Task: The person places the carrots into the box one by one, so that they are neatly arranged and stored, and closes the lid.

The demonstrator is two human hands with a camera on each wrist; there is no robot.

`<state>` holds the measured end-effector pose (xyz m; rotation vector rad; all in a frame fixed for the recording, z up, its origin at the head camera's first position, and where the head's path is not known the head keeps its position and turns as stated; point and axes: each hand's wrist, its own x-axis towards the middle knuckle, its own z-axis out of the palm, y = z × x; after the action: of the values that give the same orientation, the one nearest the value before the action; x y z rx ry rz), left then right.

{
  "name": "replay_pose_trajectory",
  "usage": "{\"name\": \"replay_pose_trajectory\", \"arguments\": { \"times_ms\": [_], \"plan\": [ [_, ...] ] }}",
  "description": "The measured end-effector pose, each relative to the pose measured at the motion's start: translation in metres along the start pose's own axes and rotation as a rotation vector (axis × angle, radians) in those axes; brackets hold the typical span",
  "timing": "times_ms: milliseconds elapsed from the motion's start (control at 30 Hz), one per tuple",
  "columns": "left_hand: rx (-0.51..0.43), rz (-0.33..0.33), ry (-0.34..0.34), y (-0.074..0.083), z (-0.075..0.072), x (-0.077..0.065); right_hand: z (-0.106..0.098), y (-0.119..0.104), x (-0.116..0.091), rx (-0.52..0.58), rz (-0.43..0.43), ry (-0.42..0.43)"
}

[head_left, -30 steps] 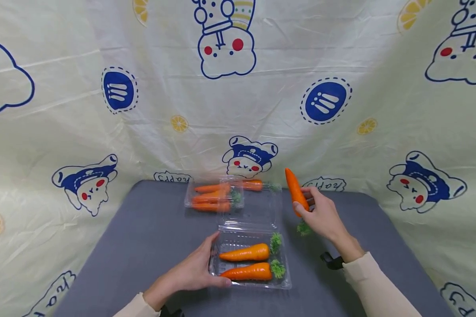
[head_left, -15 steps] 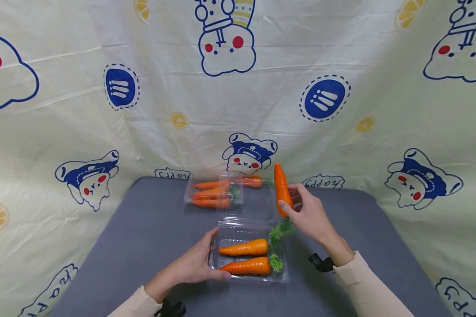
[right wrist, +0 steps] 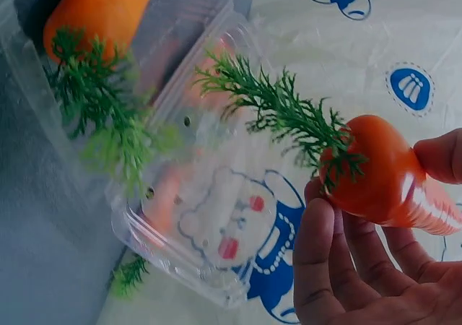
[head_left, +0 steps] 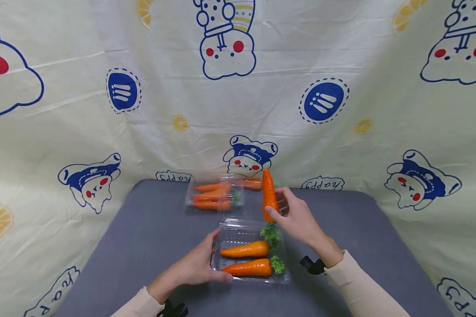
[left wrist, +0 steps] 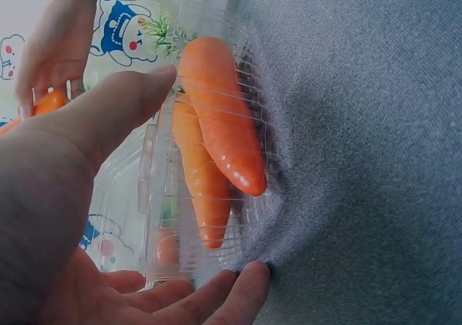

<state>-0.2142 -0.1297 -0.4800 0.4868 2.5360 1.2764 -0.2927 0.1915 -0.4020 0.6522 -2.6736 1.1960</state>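
Note:
My right hand (head_left: 301, 220) pinches an orange carrot (head_left: 268, 193) between thumb and fingers. Its tip points up, and its green leafy top (head_left: 270, 233) hangs over the container's back right corner. Below, a clear plastic clamshell container (head_left: 238, 234) sits with its lid hinged back, away from me. Two carrots lie in its base, the nearer carrot (head_left: 247, 267) and the farther carrot (head_left: 246, 249), both with leaves to the right. My left hand (head_left: 196, 262) grips the container's left side, thumb at the front corner and fingers at the back, as the left wrist view (left wrist: 130, 123) also shows.
Farther back on the grey table (head_left: 150, 237) is a second clear container (head_left: 190, 200) with several carrots. One more carrot (head_left: 251, 184) lies behind the raised lid. A patterned pale curtain (head_left: 174, 149) hangs around the table's back and sides.
My right hand has carried the carrot leftward, from right of the container to over its back right part, and the carrot now stands more upright. My left hand stays on the container.

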Motion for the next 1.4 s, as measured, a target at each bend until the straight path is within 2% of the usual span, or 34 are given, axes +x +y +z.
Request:
{"name": "replay_pose_trajectory", "arguments": {
  "times_ms": [133,333,467,600,733,933,1100,1267,1400],
  "plan": [
    [0.019,0.017,-0.001,0.003,0.001,0.002,0.011,0.002,0.002,-0.009,-0.012,-0.061],
    [0.011,0.004,-0.009,0.002,0.002,0.001,0.029,0.010,0.005,-0.039,-0.027,-0.225],
    [0.002,-0.003,-0.015,0.001,0.002,0.002,0.035,0.017,0.005,-0.123,-0.061,-0.325],
    [0.004,-0.005,-0.017,0.001,0.000,0.003,0.040,0.020,0.003,-0.265,-0.089,-0.383],
    [-0.006,-0.030,-0.023,0.001,-0.002,0.002,0.046,0.019,0.001,-0.380,-0.107,-0.405],
    [-0.037,-0.030,-0.039,0.001,-0.001,0.000,0.049,0.017,-0.003,-0.455,-0.144,-0.425],
    [-0.059,-0.031,-0.052,0.000,0.000,0.001,0.048,0.018,-0.004,-0.458,-0.174,-0.414],
    [-0.058,-0.042,-0.050,0.000,-0.001,0.001,0.044,0.021,-0.002,-0.412,-0.156,-0.401],
    [-0.031,-0.031,-0.039,0.001,0.001,0.001,0.036,0.027,-0.001,-0.375,-0.142,-0.342]
  ]
}}
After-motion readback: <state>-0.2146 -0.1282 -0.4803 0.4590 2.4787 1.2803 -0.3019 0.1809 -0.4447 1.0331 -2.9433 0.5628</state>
